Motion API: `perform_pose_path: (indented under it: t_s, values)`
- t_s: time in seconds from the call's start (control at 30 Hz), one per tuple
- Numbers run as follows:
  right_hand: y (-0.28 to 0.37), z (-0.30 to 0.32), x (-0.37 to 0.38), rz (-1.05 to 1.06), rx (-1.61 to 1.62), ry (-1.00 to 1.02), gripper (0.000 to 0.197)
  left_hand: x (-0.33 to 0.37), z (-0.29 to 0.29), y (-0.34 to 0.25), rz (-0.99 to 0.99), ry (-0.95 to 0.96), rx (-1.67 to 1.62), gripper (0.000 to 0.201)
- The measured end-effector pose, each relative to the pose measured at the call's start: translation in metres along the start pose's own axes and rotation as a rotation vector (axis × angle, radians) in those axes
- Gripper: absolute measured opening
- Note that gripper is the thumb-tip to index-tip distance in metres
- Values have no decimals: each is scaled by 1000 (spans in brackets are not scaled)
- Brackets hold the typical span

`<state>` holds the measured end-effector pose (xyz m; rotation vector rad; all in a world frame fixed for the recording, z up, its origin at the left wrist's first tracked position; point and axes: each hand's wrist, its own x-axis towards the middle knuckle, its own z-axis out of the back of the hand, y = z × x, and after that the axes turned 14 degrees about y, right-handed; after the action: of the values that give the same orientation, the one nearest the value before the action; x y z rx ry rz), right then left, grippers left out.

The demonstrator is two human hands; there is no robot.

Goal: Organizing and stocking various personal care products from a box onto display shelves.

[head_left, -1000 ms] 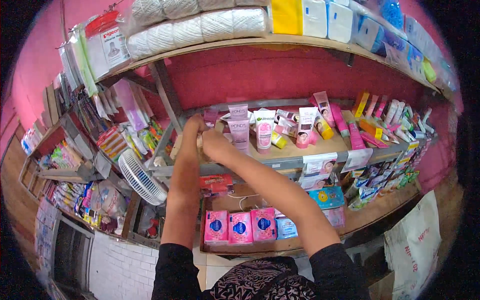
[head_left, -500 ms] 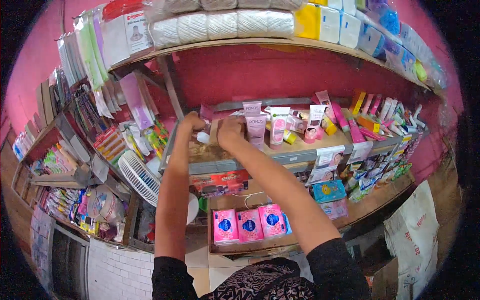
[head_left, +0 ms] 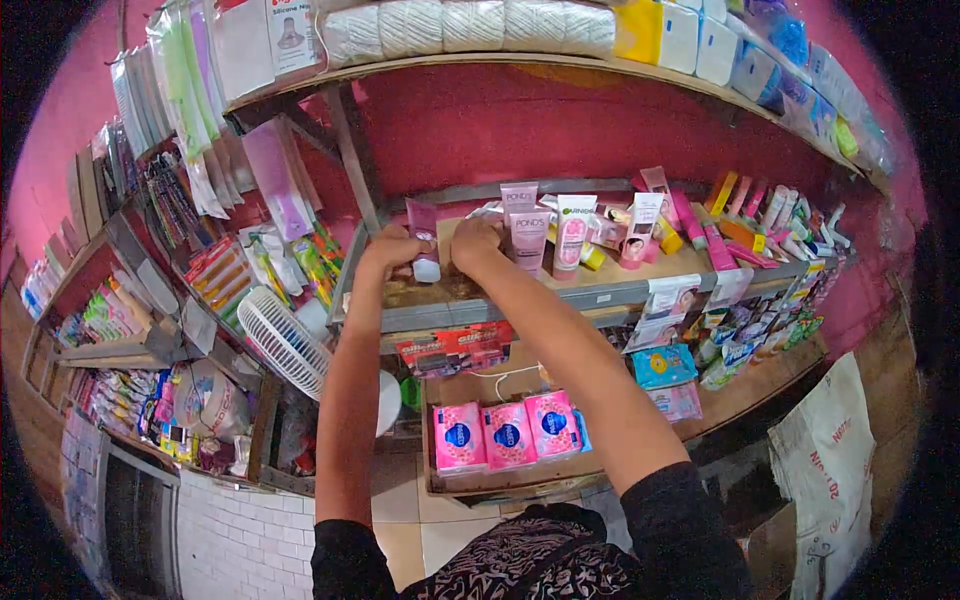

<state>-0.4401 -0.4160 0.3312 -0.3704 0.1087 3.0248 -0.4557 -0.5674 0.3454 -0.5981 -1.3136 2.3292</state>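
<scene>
My left hand point(head_left: 394, 249) is closed around a mauve squeeze tube point(head_left: 422, 225) with a white cap, held cap down at the left end of the middle shelf point(head_left: 400, 315). A short way to its right, my right hand point(head_left: 476, 242) reaches over the shelf with its back toward me. Its fingertips are hidden, so what it grips, if anything, does not show. Close beside it stands a pale pink tube point(head_left: 526, 240), with a similar tube point(head_left: 519, 194) behind. Farther right are a white and pink tube point(head_left: 573, 235) and another white tube point(head_left: 642, 228), both upright.
More tubes and small boxes point(head_left: 745, 235) crowd the shelf's right end. Below, pink packs point(head_left: 507, 435) sit in a shallow wooden tray. A white fan point(head_left: 285, 340) stands left of my left forearm. White yarn-like rolls point(head_left: 470, 28) lie on the shelf above.
The mauve tube now stands cap down in my left hand; before, its white cap pointed sideways. A brown flat piece by my right hand no longer shows. The view has shifted slightly.
</scene>
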Motion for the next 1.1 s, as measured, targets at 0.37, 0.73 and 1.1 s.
perform_pose_path:
  t_s: [0.37, 0.73, 1.1]
  values:
    - [-5, -15, 46, 214, 161, -37, 41, 3, 15, 30, -30, -326, 279, 29]
    - [-17, 11, -24, 518, 1413, 607, 25, 14, 27, 54, -153, -354, 205, 16]
    - [-46, 28, -128, 626, 1438, 125, 45, -30, -6, -10, -385, -365, -291, 17]
